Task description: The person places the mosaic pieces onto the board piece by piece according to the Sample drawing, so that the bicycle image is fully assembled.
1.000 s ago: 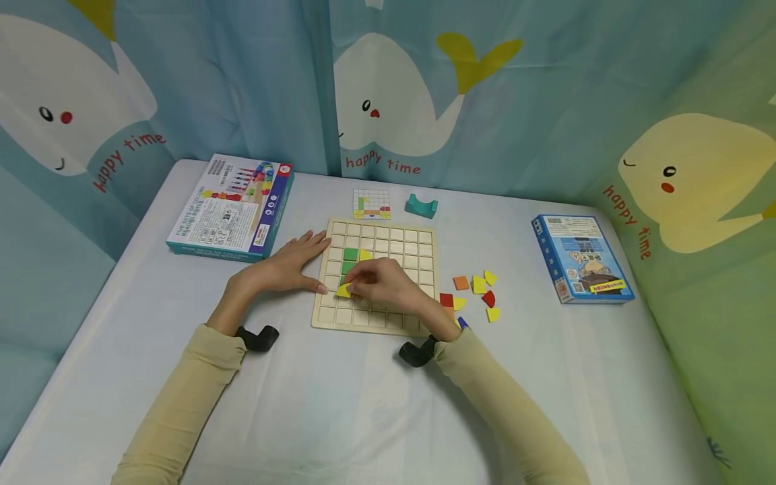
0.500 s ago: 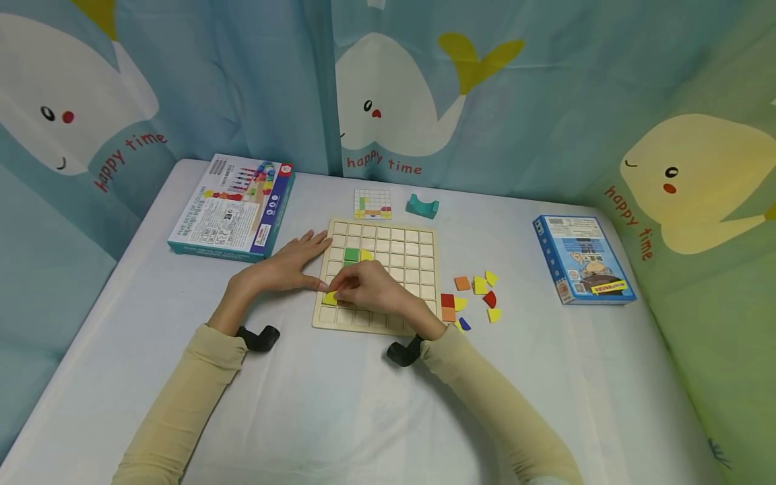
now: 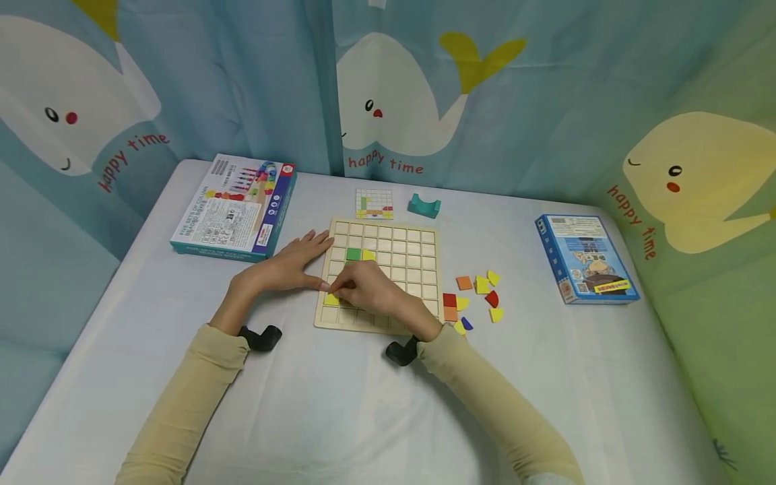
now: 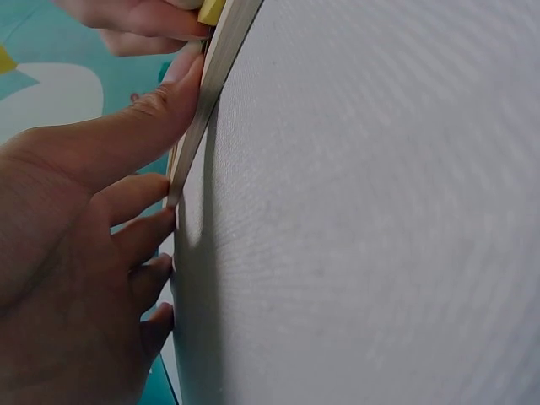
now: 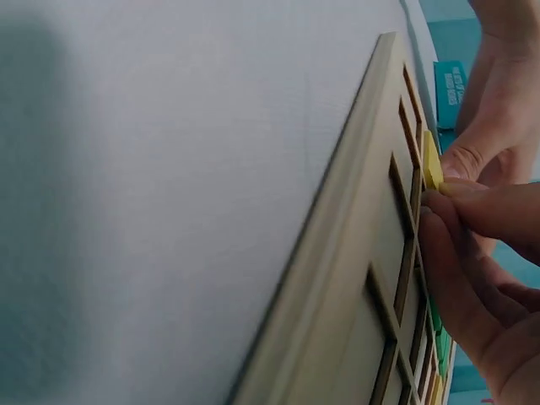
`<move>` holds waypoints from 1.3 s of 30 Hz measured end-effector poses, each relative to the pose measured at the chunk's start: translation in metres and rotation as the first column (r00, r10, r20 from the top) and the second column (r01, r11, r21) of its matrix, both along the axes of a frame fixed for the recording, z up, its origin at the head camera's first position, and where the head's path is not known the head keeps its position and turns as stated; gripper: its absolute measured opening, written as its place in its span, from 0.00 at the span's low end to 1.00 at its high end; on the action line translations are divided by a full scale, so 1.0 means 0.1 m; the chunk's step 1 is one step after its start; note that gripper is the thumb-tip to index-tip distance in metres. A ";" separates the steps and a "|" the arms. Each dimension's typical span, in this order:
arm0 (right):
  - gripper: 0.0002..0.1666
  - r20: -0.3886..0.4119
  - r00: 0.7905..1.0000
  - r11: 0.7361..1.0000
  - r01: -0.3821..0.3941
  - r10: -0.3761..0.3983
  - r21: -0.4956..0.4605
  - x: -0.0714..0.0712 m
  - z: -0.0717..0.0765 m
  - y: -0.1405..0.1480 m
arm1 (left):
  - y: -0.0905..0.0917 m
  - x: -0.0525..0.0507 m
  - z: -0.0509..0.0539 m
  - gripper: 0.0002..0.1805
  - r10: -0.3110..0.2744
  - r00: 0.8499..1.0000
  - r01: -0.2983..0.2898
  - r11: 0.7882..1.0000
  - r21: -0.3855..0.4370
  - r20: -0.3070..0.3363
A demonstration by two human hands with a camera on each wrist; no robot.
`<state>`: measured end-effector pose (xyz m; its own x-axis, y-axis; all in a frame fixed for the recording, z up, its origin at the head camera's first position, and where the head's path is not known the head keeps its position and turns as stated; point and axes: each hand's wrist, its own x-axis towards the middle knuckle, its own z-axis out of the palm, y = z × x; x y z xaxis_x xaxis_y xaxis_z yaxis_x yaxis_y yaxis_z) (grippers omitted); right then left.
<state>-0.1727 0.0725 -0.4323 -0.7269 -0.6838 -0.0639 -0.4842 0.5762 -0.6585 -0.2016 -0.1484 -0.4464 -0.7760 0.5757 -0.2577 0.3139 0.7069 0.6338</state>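
Right hand (image 3: 366, 288) pinches a yellow tile (image 3: 331, 300) between thumb and fingertip; the tile is at the board (image 3: 413, 247), leftmost column, 1 cell up from the near-left corner. Left hand (image 3: 289, 264) lies with fingers extended along the board's left edge, thumb against the rim beside the tile, gripping nothing. Right wrist view: the tile stands proud of the grid ridges; cannot tell whether any edge is seated. Main risk, in my judgement: tile catches on a ridge and sits tilted, or flips on release, cause being a thin piece held by a small pinch and let go off-square. 2nd risk: left thumb is so close to the pinch that it could block the tile's outer edge or nudge it. 3rd: downward or sideways pressure near the rim might slide the board on the cloth (image 4: 380, 211), since the left hand appears to steady 1 side only. The right hand's lower fingers come close to the green tile (image 5: 436, 329); a careless lift could drag it out of its cell. Right sleeve (image 3: 485, 387) lies near the loose pieces (image 3: 481, 285) and closest to the blue piece (image 3: 466, 324); a low withdrawal could sweep some away. Orientation error also possible: the fingers hide part of the tile, so its full outline is not checkable here.
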 end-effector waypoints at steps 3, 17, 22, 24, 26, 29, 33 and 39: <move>0.07 -0.067 0.997 0.999 -0.026 0.027 0.024 0.00 0.00 0.00 | 0.01 -0.01 0.00 0.52 -0.004 1.000 0.004 1.000 0.011 -0.003; 0.07 -0.006 0.997 0.995 0.081 -0.081 -0.051 0.07 0.07 0.38 | 0.04 -0.02 0.01 0.55 0.006 1.000 -0.006 1.000 -0.009 -0.008; 0.07 -0.014 0.994 0.990 0.110 -0.112 -0.090 0.16 0.09 0.61 | 0.03 -0.01 0.01 0.56 0.017 1.000 -0.017 1.000 -0.023 0.000; 0.06 -0.016 0.991 0.986 0.133 -0.135 -0.101 0.20 0.09 0.70 | 0.03 -0.01 0.01 0.56 0.019 1.000 -0.019 1.000 -0.022 0.004; 0.06 -0.018 0.986 0.981 0.160 -0.163 -0.106 0.24 0.08 0.80 | 0.03 0.00 0.01 0.56 0.020 1.000 -0.020 1.000 -0.021 0.004; 0.05 -0.009 0.977 0.973 0.211 -0.213 -0.095 0.29 0.09 0.93 | 0.03 0.00 0.02 0.56 0.021 1.000 -0.021 1.000 -0.013 0.007; 0.05 -0.003 0.961 0.957 0.276 -0.277 -0.085 0.36 0.12 1.12 | 0.03 0.01 0.03 0.56 0.021 1.000 -0.021 1.000 -0.002 0.009; 0.05 -0.003 0.928 0.924 0.371 -0.372 -0.089 0.43 0.13 1.40 | 0.02 0.02 0.03 0.56 0.021 1.000 -0.021 1.000 0.008 0.011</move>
<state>-0.1295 0.2130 -0.4193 -0.9304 -0.3666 -0.0009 -0.2590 0.6592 -0.7059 -0.1995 -0.1464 -0.4429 -0.7850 0.5615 -0.2618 0.2920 0.7080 0.6430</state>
